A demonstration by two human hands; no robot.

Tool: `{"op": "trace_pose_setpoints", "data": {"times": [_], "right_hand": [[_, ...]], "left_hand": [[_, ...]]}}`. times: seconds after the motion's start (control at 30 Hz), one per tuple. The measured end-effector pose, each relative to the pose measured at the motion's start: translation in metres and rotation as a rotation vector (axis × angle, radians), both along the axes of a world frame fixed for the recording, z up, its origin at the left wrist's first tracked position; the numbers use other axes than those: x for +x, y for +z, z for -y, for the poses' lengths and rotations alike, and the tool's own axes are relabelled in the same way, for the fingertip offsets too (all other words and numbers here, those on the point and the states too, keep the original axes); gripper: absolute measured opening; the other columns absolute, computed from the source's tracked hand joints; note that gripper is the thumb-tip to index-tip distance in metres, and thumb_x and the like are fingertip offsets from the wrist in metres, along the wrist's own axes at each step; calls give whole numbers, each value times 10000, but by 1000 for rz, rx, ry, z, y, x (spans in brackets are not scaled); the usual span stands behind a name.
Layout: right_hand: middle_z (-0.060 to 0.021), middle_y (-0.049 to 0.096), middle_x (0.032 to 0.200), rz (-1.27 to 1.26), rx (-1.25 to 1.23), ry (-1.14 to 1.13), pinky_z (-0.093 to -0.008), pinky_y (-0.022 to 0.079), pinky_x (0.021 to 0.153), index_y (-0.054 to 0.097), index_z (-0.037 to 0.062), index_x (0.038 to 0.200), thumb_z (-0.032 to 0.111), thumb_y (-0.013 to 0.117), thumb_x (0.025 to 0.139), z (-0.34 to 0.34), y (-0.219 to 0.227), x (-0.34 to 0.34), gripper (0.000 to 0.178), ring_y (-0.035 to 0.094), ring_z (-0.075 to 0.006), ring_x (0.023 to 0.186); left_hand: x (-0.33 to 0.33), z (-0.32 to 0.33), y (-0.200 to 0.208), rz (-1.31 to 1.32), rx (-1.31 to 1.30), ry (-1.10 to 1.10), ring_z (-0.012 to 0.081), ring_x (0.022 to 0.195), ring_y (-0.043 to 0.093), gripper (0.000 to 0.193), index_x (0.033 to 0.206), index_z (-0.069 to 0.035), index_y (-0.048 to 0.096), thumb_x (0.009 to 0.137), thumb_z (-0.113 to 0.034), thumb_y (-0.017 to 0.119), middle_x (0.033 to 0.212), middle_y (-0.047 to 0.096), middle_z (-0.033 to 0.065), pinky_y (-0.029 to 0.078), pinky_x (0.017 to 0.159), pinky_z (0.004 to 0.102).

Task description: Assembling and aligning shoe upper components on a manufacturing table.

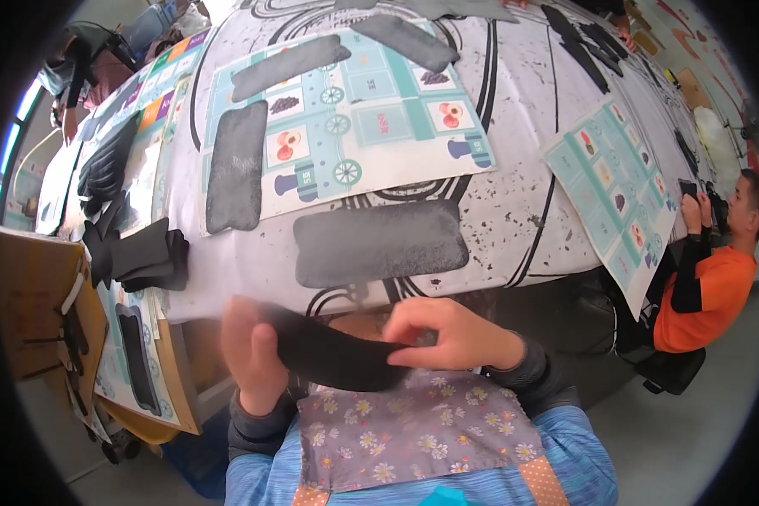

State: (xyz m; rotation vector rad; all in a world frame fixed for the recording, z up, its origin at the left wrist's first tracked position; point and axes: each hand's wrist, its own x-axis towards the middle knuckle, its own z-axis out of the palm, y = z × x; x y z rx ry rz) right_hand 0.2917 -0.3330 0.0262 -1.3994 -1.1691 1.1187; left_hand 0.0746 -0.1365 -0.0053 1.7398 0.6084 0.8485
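Both my hands hold one black fabric piece [333,354] stretched between them, just below the table's near edge and above my flowered apron [413,434]. My left hand [249,354] grips its left end, slightly blurred. My right hand [447,333] pinches its right end with thumb and fingers. On the table right in front of me lies a flat dark grey rounded rectangle piece [379,243].
The table [514,194] has a white, black-marked cover with printed teal sheets [346,118]. More dark pieces [236,164] lie on them, and folded black fabric [143,257] sits at the left. A person in an orange top [708,287] sits at the right. A cardboard box [34,312] stands far left.
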Motion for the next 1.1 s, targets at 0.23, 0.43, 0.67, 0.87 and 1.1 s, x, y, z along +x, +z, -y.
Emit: {"op": "trace_pose_setpoints", "data": {"times": [0.23, 0.43, 0.67, 0.87, 1.1], "right_hand": [[30, 646, 826, -63, -227, -288, -215, 433, 627, 689, 38, 959, 51, 753, 889, 34, 21, 36, 96, 536, -37, 687], [15, 639, 875, -134, -199, -521, -204, 440, 716, 665, 17, 979, 17, 734, 891, 33, 11, 67, 112, 558, -40, 794], [58, 497, 769, 32, 61, -630, -208, 307, 619, 563, 53, 834, 56, 698, 937, 7, -34, 94, 170, 403, -32, 697], [66, 475, 748, 161, 0, -687, -204, 289, 615, 552, 53, 786, 66, 734, 930, -13, -48, 97, 232, 387, -30, 682], [41, 427, 739, 310, -28, -683, -229, 283, 624, 539, 38, 757, 44, 782, 877, -21, -50, 97, 271, 367, -65, 675]], "left_hand": [[7, 25, 23, 87, -504, -80, 155, 714, 693, 260, 1165, 52, 584, 959, -64, 692, 926, 719, 135, 576, 649, 257], [31, 24, -3, -28, -293, -96, 132, 722, 700, 122, 989, 58, 689, 887, 41, 752, 819, 717, 83, 550, 640, 254], [56, 8, -4, -230, 116, 79, 98, 499, 482, 238, 726, -27, 629, 863, -90, 814, 567, 559, 29, 362, 472, 257], [66, -5, -13, -314, 134, 122, 54, 511, 453, 268, 709, 4, 601, 868, -62, 805, 561, 542, 25, 339, 470, 240], [70, -10, -13, -424, 176, 107, 80, 500, 468, 277, 698, 3, 596, 863, -67, 807, 566, 548, 37, 354, 469, 253]]}}
